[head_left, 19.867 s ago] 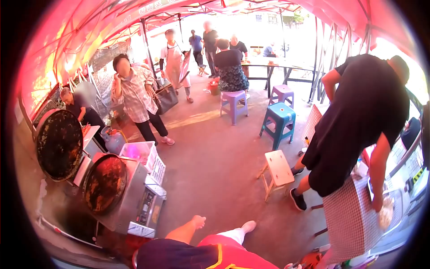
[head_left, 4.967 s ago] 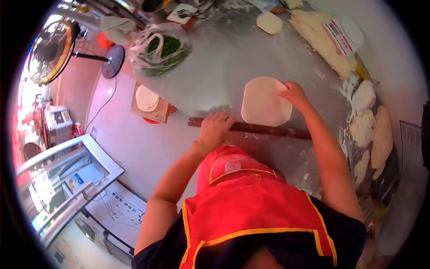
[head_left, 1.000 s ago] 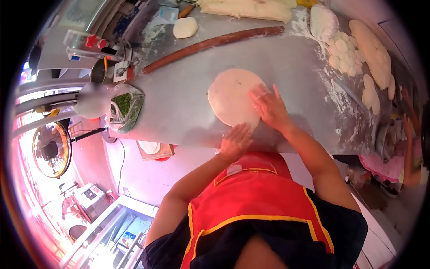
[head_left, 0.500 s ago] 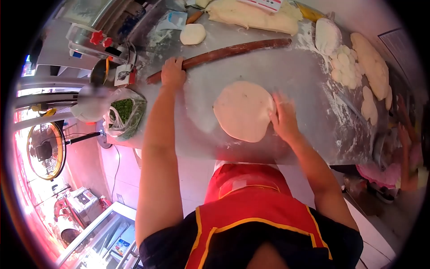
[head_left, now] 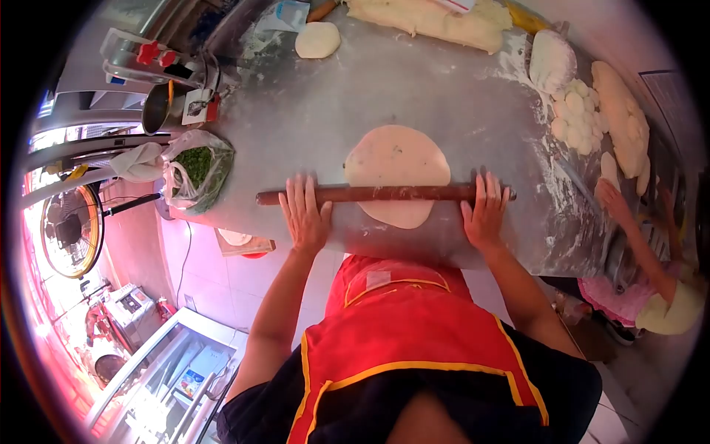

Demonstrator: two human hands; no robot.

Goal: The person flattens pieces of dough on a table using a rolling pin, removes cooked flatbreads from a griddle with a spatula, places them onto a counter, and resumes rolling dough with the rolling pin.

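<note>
A brown rolling pin (head_left: 384,193) lies across the lower half of a flat, round sheet of dough (head_left: 397,157) on the metal table. My left hand (head_left: 305,216) rests on the pin's left part, its fingers stretched out over the wood. On the right part lies my right hand (head_left: 485,214), palm down, with fingers extended and slightly apart. Dough shows both above and below the pin, between my hands. Small dark specks dot the sheet.
Dough pieces (head_left: 577,118) and long dough slabs (head_left: 621,118) line the right side. A dough disc (head_left: 318,40) lies at the back. Bagged greens (head_left: 196,169) sit at the left edge. Another person's hand (head_left: 615,201) reaches in at right.
The rolling pin has come from the back of the table onto the dough. My left hand has moved nearer with it, and my right hand has gone from the dough's edge to the pin.
</note>
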